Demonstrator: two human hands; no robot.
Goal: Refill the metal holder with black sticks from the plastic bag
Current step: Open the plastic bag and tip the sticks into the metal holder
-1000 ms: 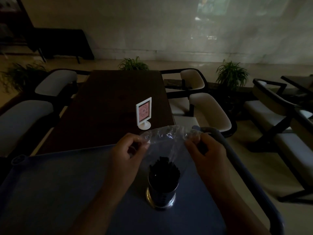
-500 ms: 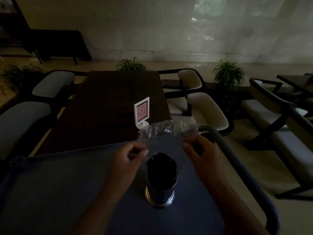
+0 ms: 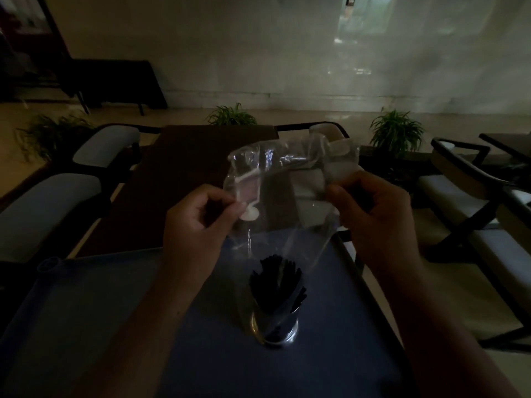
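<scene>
A: What is the plastic bag (image 3: 287, 193) looking like at the surface?

B: It is showing as thin, clear film, creased and catching glossy highlights along its folds.

A: And the metal holder (image 3: 274, 328)?

B: It is presenting a polished, mirror-like wall that is reflecting light. The black sticks (image 3: 277, 282) in it are appearing matt.

A: The supporting surfaces?

B: The blue tray top (image 3: 115, 326) is looking smooth and dull. The table (image 3: 184, 179) beyond is reading as dark wood with a low sheen.

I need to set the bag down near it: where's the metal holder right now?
In the head view, the metal holder stands low and centre on the blue surface, between both forearms, directly below the plastic bag.
</scene>
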